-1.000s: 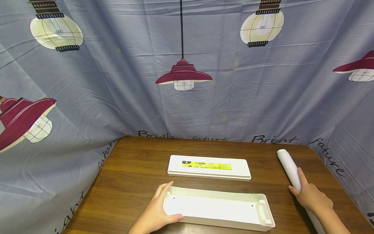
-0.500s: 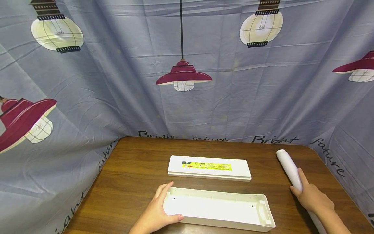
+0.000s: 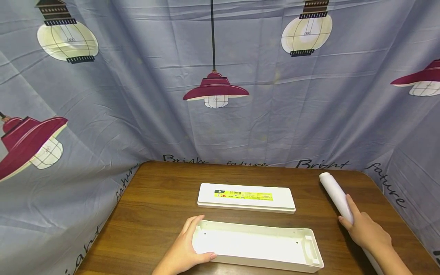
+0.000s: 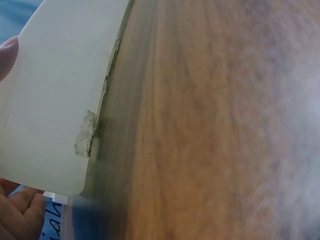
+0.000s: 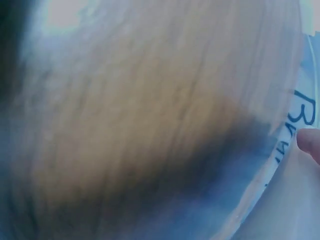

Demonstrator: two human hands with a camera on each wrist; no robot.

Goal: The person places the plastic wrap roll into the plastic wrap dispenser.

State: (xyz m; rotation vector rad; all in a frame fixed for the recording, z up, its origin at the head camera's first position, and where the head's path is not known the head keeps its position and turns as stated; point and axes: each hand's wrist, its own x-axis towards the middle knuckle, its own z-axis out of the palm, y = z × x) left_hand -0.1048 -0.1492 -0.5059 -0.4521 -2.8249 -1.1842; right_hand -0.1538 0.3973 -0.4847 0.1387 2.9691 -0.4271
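Note:
A long white plastic box (image 3: pixel 261 262), lidless and hollow side up, lies near the front of the table. My left hand (image 3: pixel 183 248) grips its left end, thumb on the near side and fingers at the far corner. In the left wrist view the box's outer wall (image 4: pixel 50 95) stands between thumb and fingers. My right hand (image 3: pixel 369 231) holds a white roll of cling film (image 3: pixel 338 196), slanted at the table's right side, thumb left and forefinger along it. The right wrist view is blurred; a fingertip (image 5: pixel 311 142) shows at its right edge.
Beyond the box lies its white lid (image 3: pixel 203 193), with a yellow and green label (image 3: pixel 244 194). The brown wooden table (image 3: pixel 154 198) ends at a grey-blue curtain (image 3: pixel 154 114) printed with lamps and lettering.
The roll's far end has swung a little to the left and away, and my right hand has shifted slightly left with it. My left hand and the box stay in place.

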